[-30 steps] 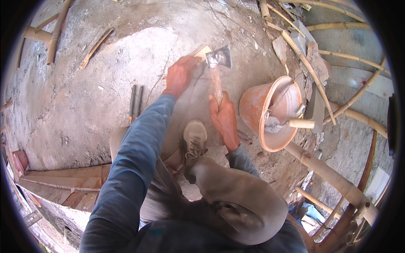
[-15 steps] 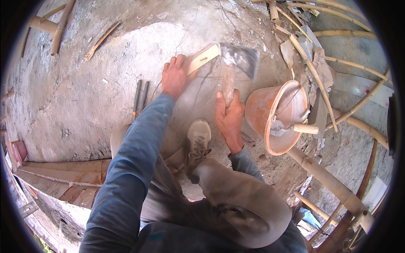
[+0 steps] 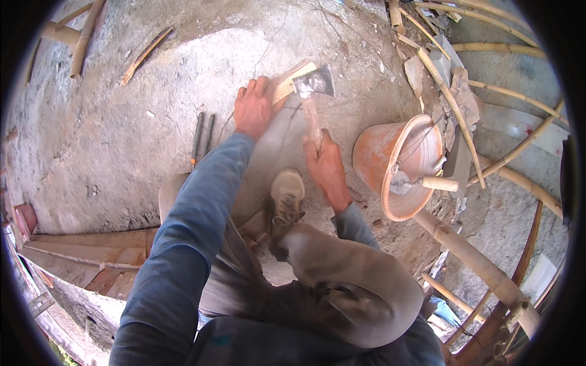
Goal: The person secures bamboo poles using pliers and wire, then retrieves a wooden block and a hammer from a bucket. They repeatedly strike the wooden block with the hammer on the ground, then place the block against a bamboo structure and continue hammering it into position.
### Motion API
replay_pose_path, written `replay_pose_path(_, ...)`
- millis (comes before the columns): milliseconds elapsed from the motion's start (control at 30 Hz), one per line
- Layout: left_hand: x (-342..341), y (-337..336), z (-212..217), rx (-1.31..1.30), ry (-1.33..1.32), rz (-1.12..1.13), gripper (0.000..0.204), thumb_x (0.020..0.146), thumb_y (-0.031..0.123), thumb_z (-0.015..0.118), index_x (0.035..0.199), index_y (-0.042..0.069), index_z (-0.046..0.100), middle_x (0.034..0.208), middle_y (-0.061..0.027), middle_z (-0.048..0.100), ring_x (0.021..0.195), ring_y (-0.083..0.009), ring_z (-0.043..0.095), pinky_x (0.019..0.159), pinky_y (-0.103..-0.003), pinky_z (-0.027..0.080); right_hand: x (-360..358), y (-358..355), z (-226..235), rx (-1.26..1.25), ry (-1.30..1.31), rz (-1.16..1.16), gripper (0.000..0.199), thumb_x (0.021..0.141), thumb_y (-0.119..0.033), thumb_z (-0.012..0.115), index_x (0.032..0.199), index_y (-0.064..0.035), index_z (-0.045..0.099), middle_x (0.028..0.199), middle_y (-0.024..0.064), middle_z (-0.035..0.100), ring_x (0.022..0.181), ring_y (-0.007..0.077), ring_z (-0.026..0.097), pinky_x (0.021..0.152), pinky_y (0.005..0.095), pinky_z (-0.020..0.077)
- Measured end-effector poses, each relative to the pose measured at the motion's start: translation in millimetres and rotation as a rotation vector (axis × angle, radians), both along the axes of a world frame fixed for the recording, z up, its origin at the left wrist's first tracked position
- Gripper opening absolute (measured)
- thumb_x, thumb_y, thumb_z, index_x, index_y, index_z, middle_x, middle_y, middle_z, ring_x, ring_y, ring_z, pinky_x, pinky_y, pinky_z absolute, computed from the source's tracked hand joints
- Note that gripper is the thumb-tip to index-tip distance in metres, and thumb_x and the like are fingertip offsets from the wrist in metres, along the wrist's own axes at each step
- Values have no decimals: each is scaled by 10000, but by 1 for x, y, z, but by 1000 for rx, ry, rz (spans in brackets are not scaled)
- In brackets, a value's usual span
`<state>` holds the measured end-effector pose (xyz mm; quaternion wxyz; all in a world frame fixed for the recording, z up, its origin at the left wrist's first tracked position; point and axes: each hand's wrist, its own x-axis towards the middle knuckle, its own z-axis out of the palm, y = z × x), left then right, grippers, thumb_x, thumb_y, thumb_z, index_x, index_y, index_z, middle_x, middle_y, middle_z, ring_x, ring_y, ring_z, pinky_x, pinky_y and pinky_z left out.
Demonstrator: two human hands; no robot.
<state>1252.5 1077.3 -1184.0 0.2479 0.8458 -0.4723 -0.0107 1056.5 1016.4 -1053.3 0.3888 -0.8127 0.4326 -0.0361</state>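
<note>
My left hand (image 3: 253,110) is closed on a short, pale piece of wood (image 3: 282,91), which slants up and to the right over the concrete. In my right hand (image 3: 328,169) is a hatchet (image 3: 313,91), gripped low on its worn wooden handle. The hatchet's broad metal head lies against or just over the right side of the wood; whether it touches I cannot tell. Close by the left forearm, two slim dark tools (image 3: 203,137) rest side by side. My shoe (image 3: 287,194) stands below, between the two hands.
An orange bucket (image 3: 379,155) lies tipped at the right, with a wooden-handled tool (image 3: 439,183) inside. Bamboo poles (image 3: 482,259) cross the right side. A split stick (image 3: 146,55) lies at the far left, and brown boards (image 3: 91,250) line the left edge of the concrete (image 3: 104,152).
My right hand has swung the hatchet left, bringing its head from right of the wood onto or close against it. The left hand and the wood have barely moved.
</note>
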Motion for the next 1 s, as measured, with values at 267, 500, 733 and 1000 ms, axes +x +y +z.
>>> replay_pose_path(267,1,2,5,-5,-13,28,518,928,414,803,1323,86,731,1199,-52,610,1126,-263,611,938,-459,505,5,9,16,-261,-509,-121,345,1062,-250,690,1110,82,612,713,297,658,636,436,718,579,514,520)
replay_pose_path(500,7,12,2,15,-17,42,499,912,398,819,1300,95,736,1181,-50,606,1121,-264,610,943,-465,506,19,0,51,-110,-259,-87,282,1056,-195,691,1121,72,622,746,270,681,642,367,725,588,462,527)
replay_pose_path(733,2,1,12,44,30,31,590,914,383,856,1415,103,721,1219,-34,634,1115,-238,617,957,-437,501,-5,4,-10,-420,-493,21,296,1055,-223,697,1117,56,620,696,259,667,609,433,695,578,498,525)
replay_pose_path(1000,7,12,10,53,29,50,598,916,402,849,1423,112,717,1214,-26,633,1110,-235,616,959,-429,498,6,10,7,-96,-174,-44,297,1057,-246,696,1071,37,606,728,297,678,668,509,701,592,537,530)
